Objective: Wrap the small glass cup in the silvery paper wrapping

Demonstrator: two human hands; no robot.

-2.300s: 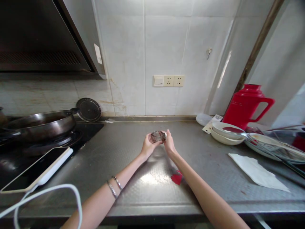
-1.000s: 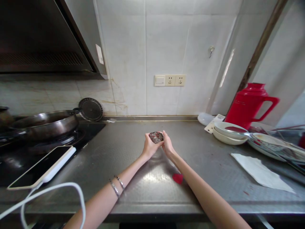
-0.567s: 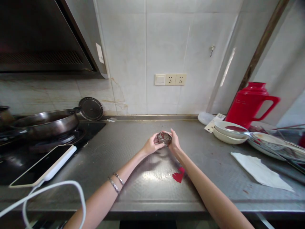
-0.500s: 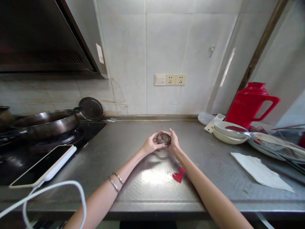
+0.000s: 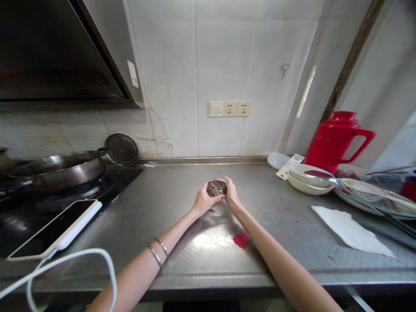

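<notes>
Both hands are raised over the steel counter, around a small, shiny dark-brown and reddish rounded thing [image 5: 216, 188] that looks wrapped in clear plastic; its exact kind I cannot make out. My left hand [image 5: 203, 200] is closed on it from the left, thumb along the near side. On the right, my right hand [image 5: 231, 195] holds its other edge with the fingers pointing up. A torn red scrap [image 5: 241, 239] lies on the counter [image 5: 182, 177], near my right forearm.
At left are a phone [image 5: 53, 229] with a white cable [image 5: 81, 252], a frying pan [image 5: 61, 171] on the stove and a round dark disc [image 5: 121, 149]. On the right stand a red thermos jug [image 5: 336, 141], stacked bowls [image 5: 307, 186] and a white paper napkin [image 5: 352, 229].
Both hands have shifted slightly left with the shiny brown thing between them, and my right fingers sit closer over its right edge. The whole view has also slid a little.
</notes>
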